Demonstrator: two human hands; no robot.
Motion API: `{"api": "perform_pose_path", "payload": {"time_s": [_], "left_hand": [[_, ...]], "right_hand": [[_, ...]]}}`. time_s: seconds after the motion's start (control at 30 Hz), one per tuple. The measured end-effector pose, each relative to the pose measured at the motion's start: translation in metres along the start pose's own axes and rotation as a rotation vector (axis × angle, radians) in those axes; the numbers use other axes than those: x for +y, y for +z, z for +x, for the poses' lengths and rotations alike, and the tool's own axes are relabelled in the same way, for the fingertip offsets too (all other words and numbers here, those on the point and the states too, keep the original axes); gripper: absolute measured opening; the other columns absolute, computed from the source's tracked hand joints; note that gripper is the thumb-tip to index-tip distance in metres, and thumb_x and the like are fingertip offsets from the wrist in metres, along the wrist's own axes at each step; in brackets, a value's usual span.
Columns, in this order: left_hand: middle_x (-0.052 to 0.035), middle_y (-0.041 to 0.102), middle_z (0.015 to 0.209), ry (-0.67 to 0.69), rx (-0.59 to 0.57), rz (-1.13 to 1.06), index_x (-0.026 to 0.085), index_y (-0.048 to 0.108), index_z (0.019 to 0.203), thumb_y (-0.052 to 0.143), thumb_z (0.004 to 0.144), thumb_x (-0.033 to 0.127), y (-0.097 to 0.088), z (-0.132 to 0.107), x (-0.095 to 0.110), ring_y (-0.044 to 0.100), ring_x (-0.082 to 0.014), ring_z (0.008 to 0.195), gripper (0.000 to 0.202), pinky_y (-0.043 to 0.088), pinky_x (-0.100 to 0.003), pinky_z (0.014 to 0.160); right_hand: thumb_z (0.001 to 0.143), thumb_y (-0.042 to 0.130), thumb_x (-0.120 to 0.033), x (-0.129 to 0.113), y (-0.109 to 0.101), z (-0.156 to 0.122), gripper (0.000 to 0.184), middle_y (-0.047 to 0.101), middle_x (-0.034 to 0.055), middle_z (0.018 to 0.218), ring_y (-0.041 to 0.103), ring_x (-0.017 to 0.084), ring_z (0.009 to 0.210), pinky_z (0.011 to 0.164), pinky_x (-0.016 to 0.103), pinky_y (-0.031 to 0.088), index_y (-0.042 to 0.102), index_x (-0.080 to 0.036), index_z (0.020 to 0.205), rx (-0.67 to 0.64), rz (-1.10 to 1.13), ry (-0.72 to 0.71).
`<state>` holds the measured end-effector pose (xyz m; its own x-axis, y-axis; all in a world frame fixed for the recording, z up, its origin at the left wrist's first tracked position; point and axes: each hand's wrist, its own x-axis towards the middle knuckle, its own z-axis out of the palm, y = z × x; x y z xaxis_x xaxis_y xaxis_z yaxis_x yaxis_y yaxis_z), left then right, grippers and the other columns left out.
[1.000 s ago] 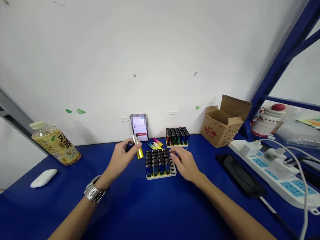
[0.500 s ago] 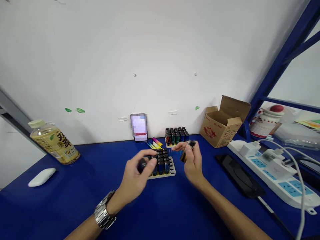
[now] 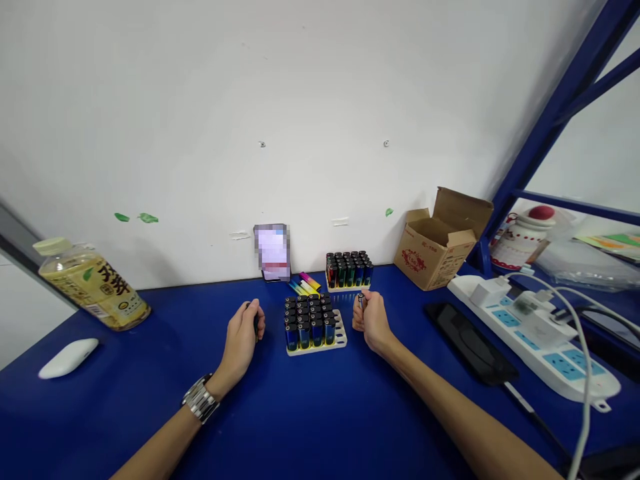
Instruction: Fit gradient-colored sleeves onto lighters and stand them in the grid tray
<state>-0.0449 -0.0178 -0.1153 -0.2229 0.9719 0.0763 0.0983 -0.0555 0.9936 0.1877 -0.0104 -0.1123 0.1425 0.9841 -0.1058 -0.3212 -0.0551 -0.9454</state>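
Observation:
My left hand (image 3: 241,343) is closed around a dark lighter (image 3: 257,325), mostly hidden by the fingers, just left of the front tray. On the other side of that tray, my right hand (image 3: 374,323) is curled in a fist around another lighter (image 3: 361,300). Only its metal top shows, beside my thumb. Between the hands, a white tray (image 3: 341,339) with round holes bears several rows of upright blue lighters (image 3: 316,332) with black tops; bare holes show along its right side.
A second tray of coloured lighters (image 3: 349,270) stands behind. Bright lighters (image 3: 306,285) lie near a propped phone (image 3: 273,253). To the right are an open carton (image 3: 434,248), a black phone (image 3: 470,343) and a power strip (image 3: 535,347); to the left, a bottle (image 3: 95,287) and white case (image 3: 69,358).
My left hand has drawn back leftward from the front tray, uncovering its lighters. The right hand's fingers have curled tighter around its lighter. The view has shifted slightly.

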Motion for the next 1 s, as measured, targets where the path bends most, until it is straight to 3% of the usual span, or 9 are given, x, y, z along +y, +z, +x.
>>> {"api": "perform_pose_path", "payload": {"time_s": [0.47,0.6,0.67,0.73,0.83,1.0], "left_hand": [[0.0049,0.046,0.056,0.065,-0.077,0.147,0.02,0.047,0.067,0.045,0.083,0.054,0.0,-0.006,0.003,0.044,-0.0106,0.051,0.037,0.038,-0.022,0.048],[0.0052,0.045,0.057,0.101,-0.119,0.221,0.02,0.045,0.067,0.047,0.083,0.052,-0.001,-0.007,0.002,0.044,-0.0108,0.053,0.036,0.038,-0.023,0.051],[0.0052,0.046,0.058,0.112,-0.141,0.252,0.02,0.044,0.066,0.047,0.084,0.052,-0.002,-0.008,0.002,0.046,-0.0109,0.054,0.036,0.038,-0.023,0.052],[0.005,0.047,0.059,0.125,-0.15,0.276,0.02,0.044,0.066,0.046,0.084,0.051,-0.002,-0.008,0.002,0.047,-0.0111,0.055,0.036,0.038,-0.023,0.053],[0.0046,0.05,0.06,0.145,-0.15,0.31,0.02,0.045,0.067,0.045,0.085,0.049,-0.002,-0.009,0.003,0.049,-0.0116,0.058,0.034,0.038,-0.023,0.055],[0.0041,0.052,0.061,0.176,-0.173,0.349,0.021,0.046,0.071,0.044,0.087,0.048,-0.001,-0.01,0.006,0.05,-0.0128,0.06,0.032,0.039,-0.025,0.057]], "right_hand": [[0.083,0.03,-0.032,0.002,0.003,-0.001,0.04,0.023,-0.0071,0.033,0.016,0.006,0.029,0.03,0.019,0.014,0.025,-0.023,0.044,0.029,0.009,0.058],[0.087,0.035,-0.042,0.005,0.0,0.0,0.043,0.023,-0.0086,0.035,0.015,0.005,0.03,0.032,0.019,0.014,0.025,-0.023,0.049,0.014,-0.01,0.014],[0.087,0.039,-0.052,0.007,-0.003,0.0,0.047,0.025,-0.0089,0.038,0.021,0.006,0.032,0.034,0.02,0.019,0.03,-0.022,0.052,-0.056,-0.073,-0.09],[0.087,0.041,-0.059,0.008,-0.006,0.001,0.045,0.037,-0.0071,0.043,0.035,0.009,0.038,0.04,0.022,0.031,0.041,-0.021,0.062,-0.132,-0.18,-0.258],[0.09,0.04,-0.058,0.007,-0.009,0.001,0.037,0.061,-0.0004,0.065,0.056,0.016,0.064,0.065,0.028,0.045,0.045,-0.022,0.086,-0.174,-0.344,-0.47],[0.094,0.032,-0.056,0.004,-0.01,0.001,0.032,0.067,0.0066,0.1,0.059,0.021,0.105,0.09,0.036,0.042,0.042,-0.026,0.097,-0.321,-0.427,-0.516]]}}
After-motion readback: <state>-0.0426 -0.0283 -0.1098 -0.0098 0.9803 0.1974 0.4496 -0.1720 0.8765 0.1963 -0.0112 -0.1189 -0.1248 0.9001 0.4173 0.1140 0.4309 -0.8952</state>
